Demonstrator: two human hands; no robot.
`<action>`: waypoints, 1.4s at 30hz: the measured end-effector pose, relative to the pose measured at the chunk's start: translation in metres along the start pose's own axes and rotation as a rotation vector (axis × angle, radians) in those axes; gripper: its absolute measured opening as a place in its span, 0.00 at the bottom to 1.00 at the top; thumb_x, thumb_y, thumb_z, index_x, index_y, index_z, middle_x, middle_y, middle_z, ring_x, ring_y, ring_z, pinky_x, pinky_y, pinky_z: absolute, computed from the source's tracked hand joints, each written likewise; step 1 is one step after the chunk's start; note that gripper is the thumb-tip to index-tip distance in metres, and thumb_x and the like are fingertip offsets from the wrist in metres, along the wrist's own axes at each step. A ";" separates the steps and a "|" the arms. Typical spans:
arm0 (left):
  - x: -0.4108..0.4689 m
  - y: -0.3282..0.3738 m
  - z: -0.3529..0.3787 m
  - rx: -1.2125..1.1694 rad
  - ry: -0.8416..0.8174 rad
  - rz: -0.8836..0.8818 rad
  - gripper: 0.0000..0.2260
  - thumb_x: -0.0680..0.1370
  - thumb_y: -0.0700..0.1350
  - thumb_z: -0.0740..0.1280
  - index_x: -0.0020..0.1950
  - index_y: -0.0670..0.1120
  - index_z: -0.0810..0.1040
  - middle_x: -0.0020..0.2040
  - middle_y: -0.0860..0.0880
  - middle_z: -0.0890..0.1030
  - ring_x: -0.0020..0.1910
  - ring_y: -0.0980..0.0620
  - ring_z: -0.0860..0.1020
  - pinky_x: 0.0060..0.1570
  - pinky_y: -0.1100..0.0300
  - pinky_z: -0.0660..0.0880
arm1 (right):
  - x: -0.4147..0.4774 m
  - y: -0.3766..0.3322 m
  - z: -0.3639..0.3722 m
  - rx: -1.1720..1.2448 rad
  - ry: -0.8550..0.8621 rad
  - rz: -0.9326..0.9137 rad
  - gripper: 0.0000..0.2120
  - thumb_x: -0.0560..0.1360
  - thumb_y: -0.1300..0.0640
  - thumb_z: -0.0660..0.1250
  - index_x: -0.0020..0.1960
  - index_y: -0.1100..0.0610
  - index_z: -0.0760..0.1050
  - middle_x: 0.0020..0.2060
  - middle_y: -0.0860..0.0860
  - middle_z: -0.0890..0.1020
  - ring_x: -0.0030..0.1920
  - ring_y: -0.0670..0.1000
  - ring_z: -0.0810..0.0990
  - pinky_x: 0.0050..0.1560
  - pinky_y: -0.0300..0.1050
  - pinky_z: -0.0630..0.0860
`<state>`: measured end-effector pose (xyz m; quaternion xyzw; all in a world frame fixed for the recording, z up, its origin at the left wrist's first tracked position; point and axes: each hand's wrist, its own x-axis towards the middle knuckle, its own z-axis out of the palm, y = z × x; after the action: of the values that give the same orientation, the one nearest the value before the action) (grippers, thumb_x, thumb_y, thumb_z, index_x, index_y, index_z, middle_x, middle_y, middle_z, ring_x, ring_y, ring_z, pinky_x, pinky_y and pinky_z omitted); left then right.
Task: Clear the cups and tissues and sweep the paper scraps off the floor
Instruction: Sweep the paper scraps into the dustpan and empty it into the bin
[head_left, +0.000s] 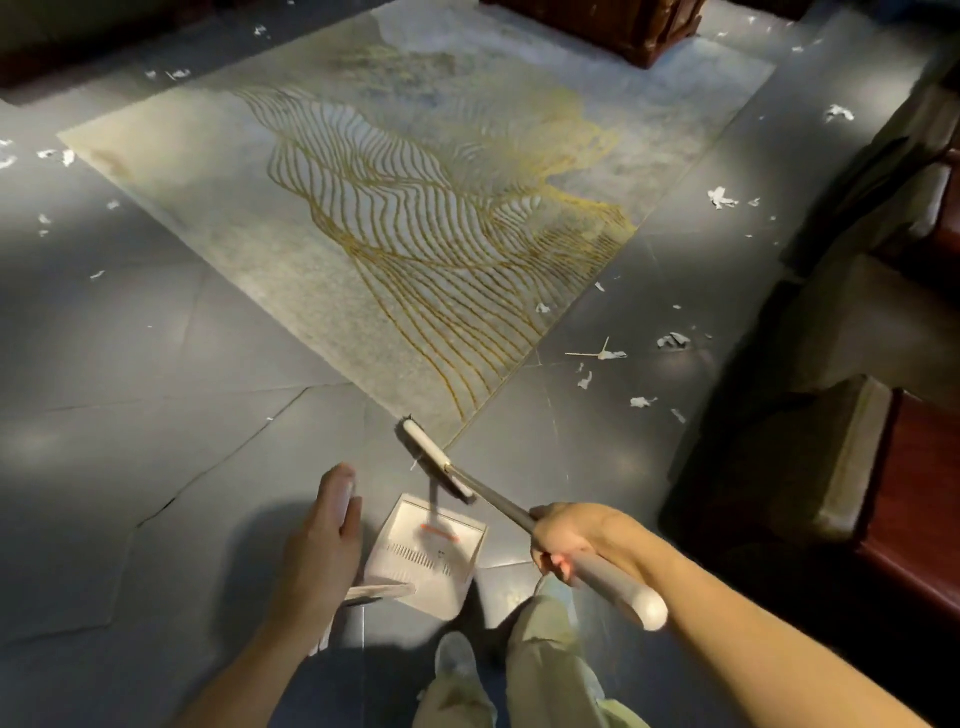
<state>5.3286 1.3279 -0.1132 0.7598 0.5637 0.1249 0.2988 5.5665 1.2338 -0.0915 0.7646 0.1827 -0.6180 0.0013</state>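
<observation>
White paper scraps (672, 340) are scattered over the grey tiled floor (156, 364), mostly to the right of the rug, with more scraps (54, 155) at the far left. My right hand (569, 540) grips the grey handle of a broom (436, 462), whose white head hovers near the rug's front corner. Just below the broom head, in front of my feet, is a white dustpan (426, 556). My left hand (322, 535) is beside it and holds the dustpan's handle, which is partly hidden under the hand. No cups or tissues are in view.
A pale rug (322, 218) with gold wavy lines covers the middle of the floor. Dark wooden furniture with cushions (883, 493) lines the right side. More dark furniture (613, 26) stands at the far end. My legs and a shoe (457, 660) are at the bottom.
</observation>
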 end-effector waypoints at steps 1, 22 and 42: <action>-0.006 -0.009 -0.006 -0.038 0.003 -0.039 0.09 0.81 0.48 0.58 0.61 0.54 0.66 0.41 0.52 0.75 0.33 0.56 0.74 0.29 0.66 0.72 | 0.002 -0.006 -0.002 -0.020 0.018 -0.013 0.12 0.75 0.66 0.58 0.55 0.60 0.76 0.32 0.53 0.74 0.28 0.47 0.71 0.35 0.38 0.72; -0.005 -0.054 -0.036 -0.131 0.090 -0.138 0.10 0.80 0.43 0.61 0.61 0.47 0.70 0.43 0.45 0.76 0.37 0.48 0.74 0.33 0.60 0.69 | 0.004 -0.047 0.049 -0.392 -0.293 -0.095 0.09 0.72 0.65 0.63 0.51 0.58 0.72 0.32 0.53 0.70 0.28 0.49 0.67 0.31 0.38 0.65; 0.168 0.175 0.097 -0.157 -0.003 0.162 0.09 0.79 0.46 0.61 0.56 0.58 0.69 0.37 0.44 0.76 0.35 0.40 0.74 0.36 0.55 0.67 | 0.025 0.091 -0.221 0.537 0.080 -0.056 0.20 0.75 0.70 0.58 0.63 0.56 0.70 0.27 0.53 0.72 0.19 0.46 0.68 0.19 0.35 0.67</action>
<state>5.5725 1.4216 -0.1103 0.7772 0.4887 0.1913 0.3472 5.8050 1.2065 -0.0833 0.7560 0.0332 -0.6134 -0.2261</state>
